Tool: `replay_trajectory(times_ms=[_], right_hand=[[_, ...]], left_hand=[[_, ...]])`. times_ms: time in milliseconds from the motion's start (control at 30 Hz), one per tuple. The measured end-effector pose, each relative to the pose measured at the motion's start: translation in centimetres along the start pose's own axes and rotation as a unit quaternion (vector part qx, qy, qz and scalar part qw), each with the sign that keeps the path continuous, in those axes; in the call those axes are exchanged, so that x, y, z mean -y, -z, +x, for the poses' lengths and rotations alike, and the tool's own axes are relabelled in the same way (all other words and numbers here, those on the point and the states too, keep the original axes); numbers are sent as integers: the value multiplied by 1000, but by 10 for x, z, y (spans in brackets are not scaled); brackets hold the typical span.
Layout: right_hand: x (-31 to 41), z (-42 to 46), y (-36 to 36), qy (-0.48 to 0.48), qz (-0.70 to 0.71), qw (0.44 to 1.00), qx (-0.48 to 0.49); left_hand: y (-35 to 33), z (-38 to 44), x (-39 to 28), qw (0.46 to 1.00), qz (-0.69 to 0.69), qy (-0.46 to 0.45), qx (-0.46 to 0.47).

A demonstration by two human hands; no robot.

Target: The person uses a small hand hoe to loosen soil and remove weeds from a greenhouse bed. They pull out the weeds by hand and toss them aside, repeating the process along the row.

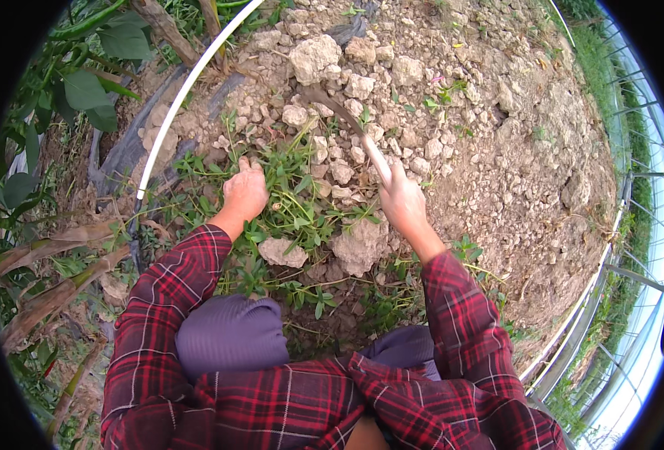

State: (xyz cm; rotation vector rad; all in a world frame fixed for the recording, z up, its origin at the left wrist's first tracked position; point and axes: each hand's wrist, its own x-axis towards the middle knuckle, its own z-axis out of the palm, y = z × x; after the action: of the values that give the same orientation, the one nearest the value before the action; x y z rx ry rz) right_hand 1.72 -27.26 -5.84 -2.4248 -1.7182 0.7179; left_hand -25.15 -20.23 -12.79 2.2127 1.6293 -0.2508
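My right hand (404,201) is closed round the pale handle of a sickle (375,157). The sickle's dark curved blade points up and left, its tip end at the loose clods near a large pale clod (315,59). My left hand (244,191) is at the left edge of a patch of green weeds (295,197), fingertips down among the leaves and soil. Whether its fingers grip any stems cannot be told. Two larger clods, one of them a broad one (361,245), lie among the weeds between my forearms.
Pepper plants (87,93) with green fruit stand at the left, beside dark plastic mulch film (135,135) and thick dry stalks (56,292). A thin white hoop (181,94) arches over the left side. Cloddy soil (512,185) stretches right towards a greenhouse frame (641,275).
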Motion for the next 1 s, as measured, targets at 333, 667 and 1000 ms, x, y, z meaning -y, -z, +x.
replay_trajectory(times_ms=[333, 667, 1000], right_hand=[[22, 43, -13, 36, -61, 996, 49], [-122, -85, 12, -93, -125, 977, 146], [-176, -76, -17, -53, -96, 992, 57]], left_hand=[[-19, -2, 26, 997, 9, -52, -56], [-31, -59, 22, 969, -149, -152, 127], [66, -151, 196, 996, -38, 80, -11]])
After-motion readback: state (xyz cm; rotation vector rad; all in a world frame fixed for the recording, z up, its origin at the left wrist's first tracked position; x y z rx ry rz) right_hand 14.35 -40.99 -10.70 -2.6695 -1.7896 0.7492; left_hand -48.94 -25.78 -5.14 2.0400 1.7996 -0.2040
